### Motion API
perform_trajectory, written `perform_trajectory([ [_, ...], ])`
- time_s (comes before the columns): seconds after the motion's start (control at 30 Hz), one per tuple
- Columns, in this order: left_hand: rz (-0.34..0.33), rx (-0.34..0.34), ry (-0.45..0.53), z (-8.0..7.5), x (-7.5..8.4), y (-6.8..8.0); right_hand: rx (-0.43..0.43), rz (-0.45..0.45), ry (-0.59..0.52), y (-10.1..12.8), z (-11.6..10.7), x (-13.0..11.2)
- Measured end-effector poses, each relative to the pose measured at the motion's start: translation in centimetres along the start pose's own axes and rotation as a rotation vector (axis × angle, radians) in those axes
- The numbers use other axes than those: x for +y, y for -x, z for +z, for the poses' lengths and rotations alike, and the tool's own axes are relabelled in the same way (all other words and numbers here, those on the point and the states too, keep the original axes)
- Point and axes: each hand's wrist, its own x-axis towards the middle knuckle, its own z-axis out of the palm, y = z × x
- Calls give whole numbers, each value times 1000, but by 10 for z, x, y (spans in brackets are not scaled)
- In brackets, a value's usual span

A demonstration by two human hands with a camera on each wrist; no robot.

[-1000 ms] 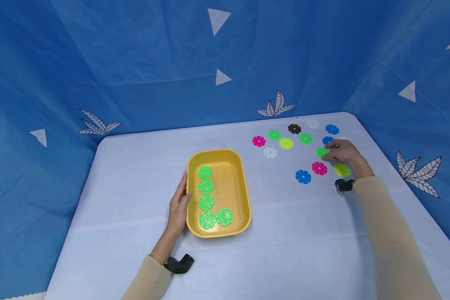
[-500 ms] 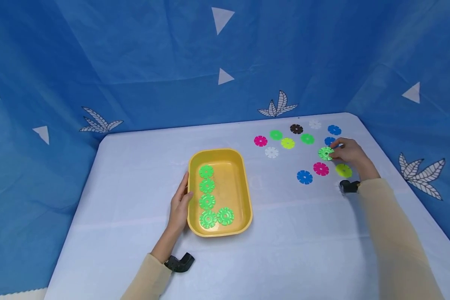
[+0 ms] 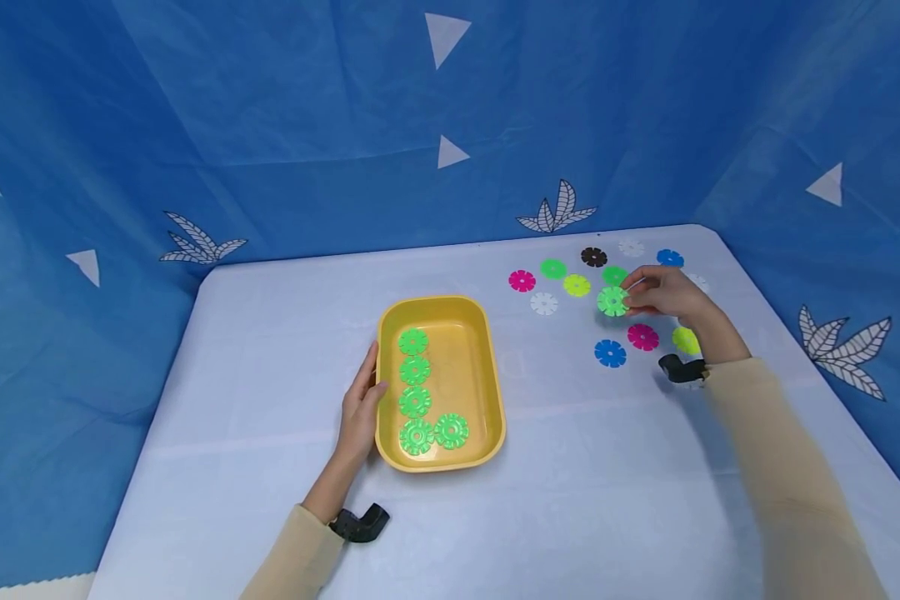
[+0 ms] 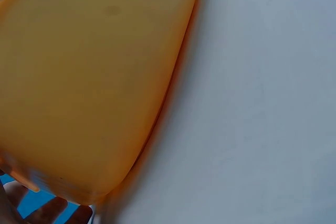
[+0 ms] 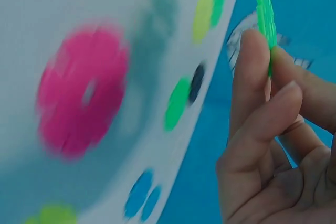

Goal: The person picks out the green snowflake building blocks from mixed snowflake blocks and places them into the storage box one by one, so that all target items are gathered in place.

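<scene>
My right hand pinches a green notched plastic disc between thumb and fingertips, raised above the table. In the right wrist view the same green disc shows edge-on. My left hand grips the left rim of a yellow tray, thumb over the edge and fingers along the outside. Several green discs lie inside the tray in an L shape, along its left side and near bottom. The left wrist view is mostly filled by the tray's outer wall.
Loose discs lie on the white-covered table at the back right, among them a pink disc, a blue disc, a black disc and a green disc. A blue curtain hangs behind the table.
My right hand has picked up the green disc from the table at the right and moved it left. The left hand stays on the tray.
</scene>
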Motion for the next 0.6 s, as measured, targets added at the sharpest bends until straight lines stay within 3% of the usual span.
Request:
perform_trajectory([
  [0.6, -8, -2, -5, 0, -1, 0, -340, -324, 51, 23, 100, -104],
])
